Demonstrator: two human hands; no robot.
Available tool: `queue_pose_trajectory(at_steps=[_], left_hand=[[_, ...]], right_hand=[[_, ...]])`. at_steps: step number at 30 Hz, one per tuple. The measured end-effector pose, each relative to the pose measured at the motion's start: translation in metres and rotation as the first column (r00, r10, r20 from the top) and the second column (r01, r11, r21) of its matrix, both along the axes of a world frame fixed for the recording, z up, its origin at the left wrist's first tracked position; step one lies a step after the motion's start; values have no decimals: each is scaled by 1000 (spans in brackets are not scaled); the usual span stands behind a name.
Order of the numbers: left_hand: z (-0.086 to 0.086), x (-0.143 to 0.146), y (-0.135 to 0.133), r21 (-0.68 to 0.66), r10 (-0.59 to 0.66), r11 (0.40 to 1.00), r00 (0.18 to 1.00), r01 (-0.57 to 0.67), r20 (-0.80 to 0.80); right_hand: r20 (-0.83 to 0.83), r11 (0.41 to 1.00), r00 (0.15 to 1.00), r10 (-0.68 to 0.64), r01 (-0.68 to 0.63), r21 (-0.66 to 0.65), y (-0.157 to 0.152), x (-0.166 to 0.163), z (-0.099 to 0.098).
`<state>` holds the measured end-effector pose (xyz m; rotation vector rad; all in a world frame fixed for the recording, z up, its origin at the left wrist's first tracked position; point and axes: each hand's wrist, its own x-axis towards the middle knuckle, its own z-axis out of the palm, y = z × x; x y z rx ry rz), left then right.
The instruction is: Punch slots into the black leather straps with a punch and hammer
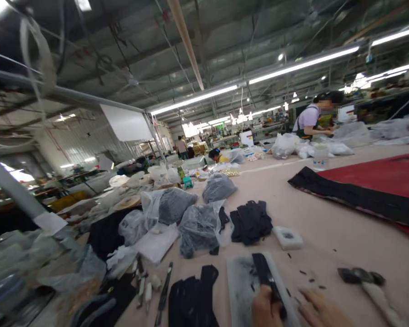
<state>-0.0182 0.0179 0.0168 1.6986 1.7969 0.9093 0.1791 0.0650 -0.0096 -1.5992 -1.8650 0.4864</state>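
Observation:
At the bottom edge, my left hand [266, 309] is closed around the near end of a black strip [264, 272]. The strip lies on a white smudged cutting board [240, 284]. My right hand [318, 309] rests beside the board with its fingers stretched out, touching the table and holding nothing. Small black offcuts [306, 274] lie scattered just beyond its fingers. A hammer with a dark head and pale handle [368, 281] lies to the right of that hand.
Black fabric pieces [250, 222], plastic bags of grey material [197, 225], a small white block [288, 237] and hand tools [163, 293] cover the pink table. Red and black cloth [371, 186] lies at right. Other people work at the far tables [311, 120].

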Motion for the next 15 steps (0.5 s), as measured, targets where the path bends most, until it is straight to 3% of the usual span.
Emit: queue_pose_trajectory(at_steps=[3, 6, 8, 11, 15], left_hand=[[-13, 3, 6, 33, -21, 999, 981, 15, 195], [-20, -1, 16, 0, 104, 994, 929, -112, 356], [-23, -6, 23, -49, 189, 981, 870, -188, 456], [-25, -13, 28, -121, 240, 970, 738, -212, 631], [-25, -25, 26, -166, 271, 960, 589, -227, 761]], right_hand=[[65, 982, 991, 119, -107, -158, -26, -55, 14], [152, 969, 983, 101, -62, -240, -28, -82, 25], [164, 959, 985, 55, -6, -282, -24, -87, 28], [43, 910, 996, -84, 94, -403, -18, -88, 29], [-110, 865, 981, -158, 84, -495, -13, -84, 32]])
